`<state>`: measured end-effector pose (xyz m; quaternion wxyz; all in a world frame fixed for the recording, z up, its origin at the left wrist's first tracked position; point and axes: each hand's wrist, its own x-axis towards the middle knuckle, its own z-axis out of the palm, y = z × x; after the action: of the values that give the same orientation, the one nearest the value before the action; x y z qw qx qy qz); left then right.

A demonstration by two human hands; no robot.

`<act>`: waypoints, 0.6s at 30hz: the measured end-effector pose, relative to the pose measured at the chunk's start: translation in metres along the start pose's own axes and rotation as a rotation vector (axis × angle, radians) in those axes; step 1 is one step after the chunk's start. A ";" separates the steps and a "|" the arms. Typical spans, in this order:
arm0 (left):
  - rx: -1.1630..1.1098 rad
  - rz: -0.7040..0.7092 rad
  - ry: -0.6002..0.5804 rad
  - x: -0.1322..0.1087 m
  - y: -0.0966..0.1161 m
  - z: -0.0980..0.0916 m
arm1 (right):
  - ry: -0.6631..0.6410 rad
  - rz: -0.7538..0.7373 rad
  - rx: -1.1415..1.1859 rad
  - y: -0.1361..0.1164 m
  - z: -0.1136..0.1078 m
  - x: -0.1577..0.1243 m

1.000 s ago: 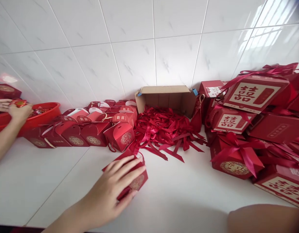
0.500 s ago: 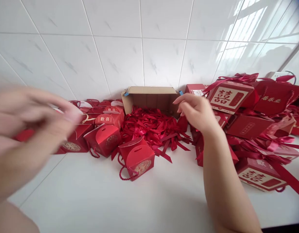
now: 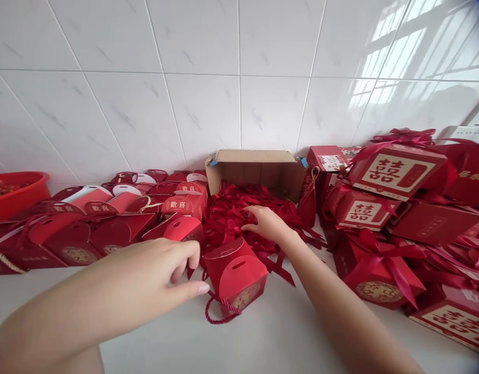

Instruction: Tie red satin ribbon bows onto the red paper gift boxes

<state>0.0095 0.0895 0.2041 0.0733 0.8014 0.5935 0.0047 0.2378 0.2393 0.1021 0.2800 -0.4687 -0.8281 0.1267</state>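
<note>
A red gift box [image 3: 239, 275] with a rounded flap and a twisted cord loop stands on the white tabletop in front of me. Just left of it is my left hand [image 3: 161, 272], thumb apart from bent fingers, nothing between them; the thumb tip is close to the cord [image 3: 219, 318]. My right hand [image 3: 266, 224] hovers over or touches a heap of dark red ribbons [image 3: 235, 205], thumb and fingers parted. No ribbon shows clearly in its grasp. The heap spills out of an open cardboard box [image 3: 258, 157] lying against the wall.
Rows of red gift boxes [image 3: 124, 228] line the left side, with a red plastic basin [image 3: 21, 205] behind. Stacked boxes with ribbon bows [image 3: 379, 291] crowd the right. A white tiled wall [image 3: 200, 114] closes off the back.
My left hand has swung in from the left, up to the front gift box. My right hand has moved left and down over the ribbon heap. The view has shifted slightly.
</note>
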 end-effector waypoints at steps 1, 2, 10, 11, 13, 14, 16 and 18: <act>0.012 -0.017 -0.046 0.001 0.000 0.001 | 0.013 0.008 0.011 0.000 0.004 0.001; 0.023 -0.024 -0.084 0.003 0.002 0.003 | 0.037 0.022 0.022 0.001 0.005 0.001; -0.031 0.112 -0.195 0.021 0.021 0.009 | 0.434 0.169 0.272 -0.013 -0.052 -0.010; -0.045 0.107 -0.210 0.022 0.021 0.009 | 0.488 0.150 0.422 -0.017 -0.063 -0.014; -0.058 0.089 -0.239 0.022 0.020 0.009 | 0.591 0.078 0.673 -0.028 -0.085 -0.026; -0.062 0.075 -0.256 0.023 0.019 0.010 | 0.633 0.037 0.744 -0.034 -0.096 -0.033; -0.057 0.043 -0.274 0.023 0.019 0.011 | 0.696 -0.024 0.759 -0.046 -0.114 -0.050; -0.020 0.036 -0.253 0.025 0.019 0.011 | 0.799 -0.089 0.724 -0.057 -0.130 -0.070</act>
<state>0.0355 0.1067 0.1934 0.1555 0.8052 0.5651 -0.0894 0.3020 0.1427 0.2104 0.7218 -0.3183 -0.5798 0.2039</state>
